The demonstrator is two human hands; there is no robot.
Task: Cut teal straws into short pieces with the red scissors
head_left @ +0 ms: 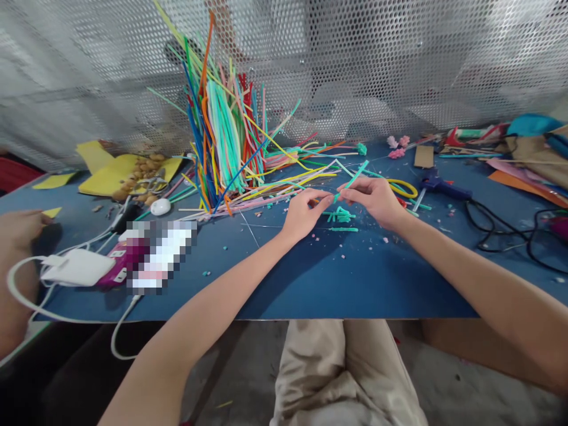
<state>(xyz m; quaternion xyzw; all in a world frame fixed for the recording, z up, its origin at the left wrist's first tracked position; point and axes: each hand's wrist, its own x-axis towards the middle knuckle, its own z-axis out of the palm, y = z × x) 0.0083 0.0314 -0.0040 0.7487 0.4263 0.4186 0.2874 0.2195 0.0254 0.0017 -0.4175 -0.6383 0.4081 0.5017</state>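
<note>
Both hands meet over the blue table, pinching one teal pipe cleaner (360, 171) between them. My left hand (306, 213) has thumb and forefinger closed on its lower end. Just to the right, my right hand (371, 198) grips it with the fingertips, and the free length sticks up and to the right. Beneath the hands lie a small bent teal bundle (341, 215) and a short straight teal piece (344, 229). Behind and to the left stands a large bunch of colourful pipe cleaners (226, 136).
A blue glue gun (446, 186) with a black cable lies at right. Pink twisted pieces (398, 147) are near the mesh panel. At left are a white charger (77, 267), a blurred-out phone (164, 257), yellow sheets (106, 177) and another person's hand (26, 228).
</note>
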